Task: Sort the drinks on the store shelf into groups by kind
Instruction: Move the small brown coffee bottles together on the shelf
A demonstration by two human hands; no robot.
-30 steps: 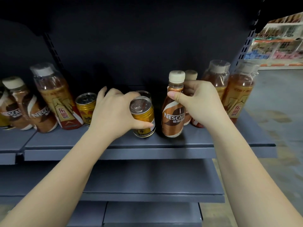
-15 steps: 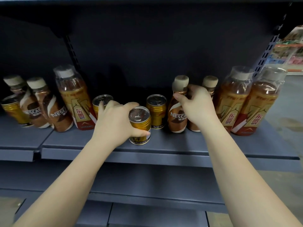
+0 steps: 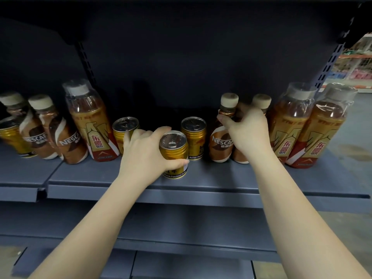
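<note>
Head view, four gold cans (image 3: 174, 154), four Nescafé bottles (image 3: 220, 137), three tall bottles (image 3: 91, 121).

left hand (image 3: 144, 153) bare | right hand (image 3: 248, 131) bare | forearms unsleeved

The right hand (image 3: 248, 133) hides most of the rear coffee bottle (image 3: 261, 101).

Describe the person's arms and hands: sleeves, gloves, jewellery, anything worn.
Both forearms are bare up to the frame edge, with no sleeve in view. The left hand and right hand wear no gloves. No watch, bracelet or ring shows on the visible parts. The nails look short and unpainted.
</note>
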